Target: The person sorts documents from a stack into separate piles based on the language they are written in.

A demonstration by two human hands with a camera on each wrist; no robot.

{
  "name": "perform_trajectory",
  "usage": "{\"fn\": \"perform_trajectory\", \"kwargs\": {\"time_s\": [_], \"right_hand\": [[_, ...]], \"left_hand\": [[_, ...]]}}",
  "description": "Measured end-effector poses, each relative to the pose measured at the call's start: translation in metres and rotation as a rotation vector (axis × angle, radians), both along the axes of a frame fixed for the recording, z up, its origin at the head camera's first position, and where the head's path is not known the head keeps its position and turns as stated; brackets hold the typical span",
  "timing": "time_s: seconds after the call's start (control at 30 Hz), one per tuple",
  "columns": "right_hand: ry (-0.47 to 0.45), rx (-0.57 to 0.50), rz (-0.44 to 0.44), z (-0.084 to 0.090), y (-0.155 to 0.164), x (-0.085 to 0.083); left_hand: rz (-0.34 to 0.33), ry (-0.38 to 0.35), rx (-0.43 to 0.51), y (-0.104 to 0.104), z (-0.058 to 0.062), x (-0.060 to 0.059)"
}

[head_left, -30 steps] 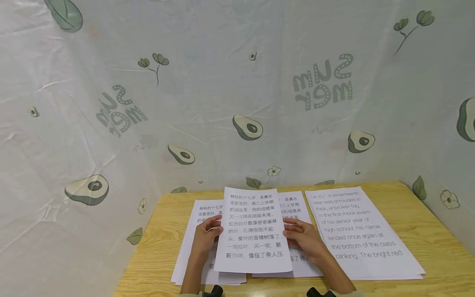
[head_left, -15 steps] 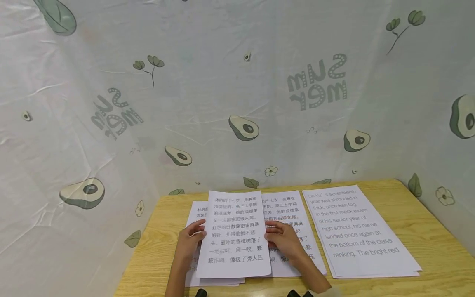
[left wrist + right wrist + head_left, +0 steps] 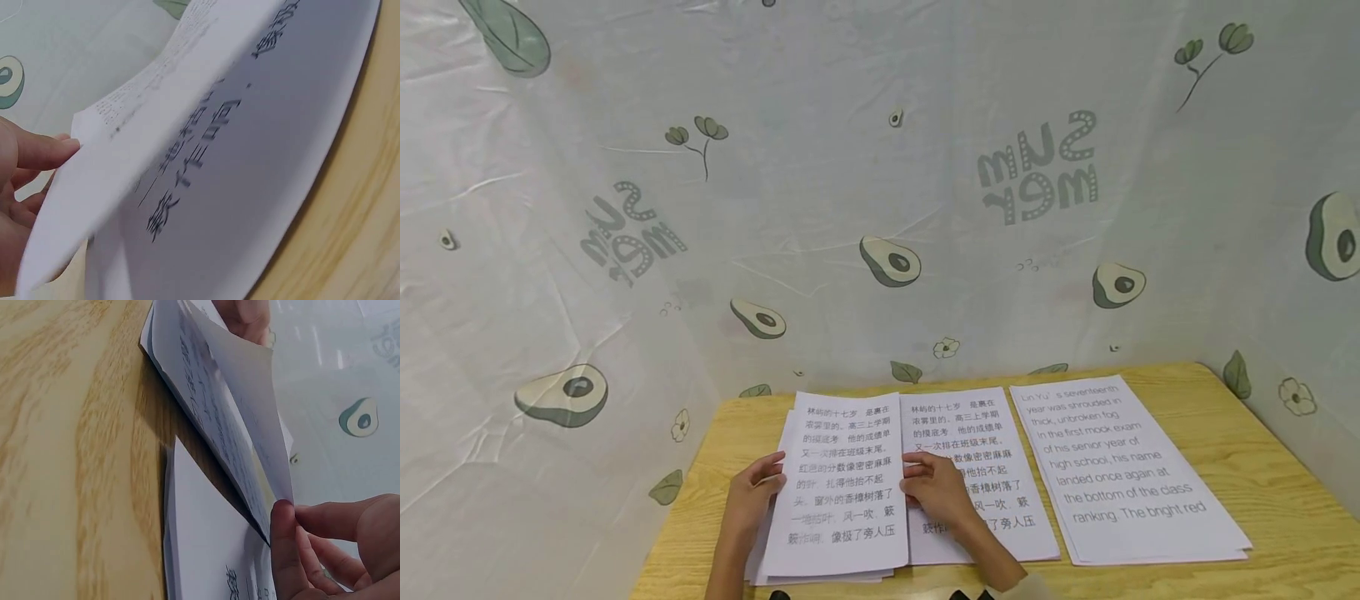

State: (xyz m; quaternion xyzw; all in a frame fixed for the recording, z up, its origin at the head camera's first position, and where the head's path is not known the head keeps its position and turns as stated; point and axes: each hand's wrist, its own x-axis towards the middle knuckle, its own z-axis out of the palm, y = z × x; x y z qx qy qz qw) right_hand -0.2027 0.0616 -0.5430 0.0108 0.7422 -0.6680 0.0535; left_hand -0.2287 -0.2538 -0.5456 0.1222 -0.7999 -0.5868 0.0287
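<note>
A printed sheet of paper (image 3: 846,483) with large Chinese characters is held by its two side edges, close over the left stack of similar sheets (image 3: 250,187). My left hand (image 3: 752,500) pinches its left edge, thumb on top in the left wrist view. On the other side my right hand (image 3: 942,493) pinches the right edge between thumb and fingers, overlapping the middle stack (image 3: 970,425) in the head view. In the right wrist view the sheet bows upward, and a gap shows between it and the printed page beneath.
To the right lies a stack of sheets with English text (image 3: 1135,475), its lower pages slightly askew. All the paper is on a wooden table (image 3: 1240,450). A pale curtain with avocado prints (image 3: 887,260) hangs behind and at both sides.
Both hands have carried the sheet leftward, from overlapping the left and middle stacks to over the left stack. The middle stack's text is now more exposed. The camera view has shifted slightly.
</note>
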Motion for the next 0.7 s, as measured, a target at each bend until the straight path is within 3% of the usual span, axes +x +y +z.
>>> {"fn": "perform_trajectory", "kwargs": {"time_s": [0.27,0.7], "right_hand": [[0.023,0.003,0.021,0.004,-0.016,0.001],[0.051,0.062,0.017,0.003,-0.026,-0.005]], "left_hand": [[0.003,0.003,-0.043,-0.016,-0.001,0.000],[0.008,-0.001,-0.088,-0.021,0.000,0.000]]}}
